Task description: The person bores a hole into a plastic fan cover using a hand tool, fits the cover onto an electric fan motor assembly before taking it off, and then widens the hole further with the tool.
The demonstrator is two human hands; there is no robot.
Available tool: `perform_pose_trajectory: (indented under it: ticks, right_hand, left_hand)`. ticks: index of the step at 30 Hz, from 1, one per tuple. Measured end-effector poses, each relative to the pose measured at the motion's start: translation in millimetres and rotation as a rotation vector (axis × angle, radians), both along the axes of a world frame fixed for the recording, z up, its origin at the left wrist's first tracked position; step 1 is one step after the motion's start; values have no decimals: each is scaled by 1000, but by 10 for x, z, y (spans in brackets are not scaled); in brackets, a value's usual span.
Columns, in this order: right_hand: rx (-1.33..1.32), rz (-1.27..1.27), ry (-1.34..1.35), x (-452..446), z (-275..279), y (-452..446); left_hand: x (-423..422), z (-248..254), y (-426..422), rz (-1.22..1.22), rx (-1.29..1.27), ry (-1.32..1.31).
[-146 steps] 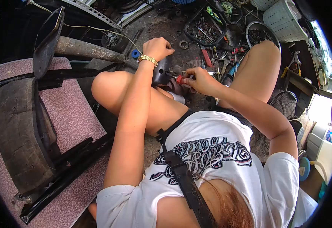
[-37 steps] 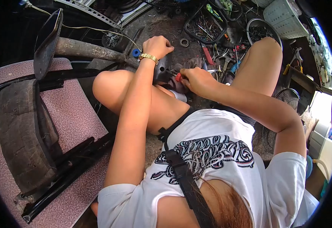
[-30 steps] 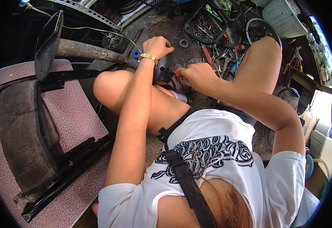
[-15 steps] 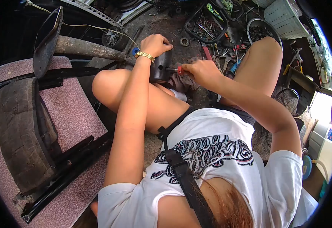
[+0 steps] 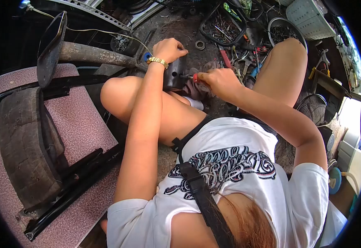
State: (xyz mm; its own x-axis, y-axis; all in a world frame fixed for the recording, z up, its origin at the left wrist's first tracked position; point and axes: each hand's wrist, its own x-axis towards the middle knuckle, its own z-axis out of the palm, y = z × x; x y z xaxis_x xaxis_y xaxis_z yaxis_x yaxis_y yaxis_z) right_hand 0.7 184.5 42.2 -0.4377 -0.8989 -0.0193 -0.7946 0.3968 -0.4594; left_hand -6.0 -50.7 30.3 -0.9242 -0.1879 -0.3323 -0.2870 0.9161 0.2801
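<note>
Between my knees stands a black metal cylinder [image 5: 173, 82] with a round hole in its side. My left hand [image 5: 169, 50], a gold bracelet on the wrist, lies over its top, fingers curled on the far rim. Closed around a red-handled screwdriver [image 5: 196, 78], my right hand [image 5: 222, 82] holds the shaft level, pointing at the cylinder's side; whether the tip touches a screw there is too small to tell. A brown crumpled cloth [image 5: 197, 89] lies just beside the cylinder.
At my left, a pink speckled board [image 5: 81, 107] carries a dark curved metal piece [image 5: 27, 144] and black bars. A post with a flat plate [image 5: 93, 53] leans there. Ahead are a tray of small parts [image 5: 223, 31], a metal ring [image 5: 200, 45], a bowl [image 5: 290, 25] and pliers [image 5: 323, 62].
My right hand has turned slightly at the screwdriver's handle. My left hand and the cylinder stay in place. The view has shifted a little.
</note>
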Motion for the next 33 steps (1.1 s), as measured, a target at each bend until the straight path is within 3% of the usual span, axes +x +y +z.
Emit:
perform_pose_trajectory:
  ticks: [18,24,26,33]
  right_hand:
    - [-53,154,247,-197,92,-51]
    - [-73,94,49,-165,-8,-61]
    - [45,1,-49,-109,-15,-48]
    - [-40,-104,-196,6,-123,36]
  left_hand:
    - [-10,-32,-19,-8,-14,31]
    - [-6,-39,-40,9,8,19]
    - [5,-30,-24,0,4,19]
    - [-10,-35,-12,-12,-6,15]
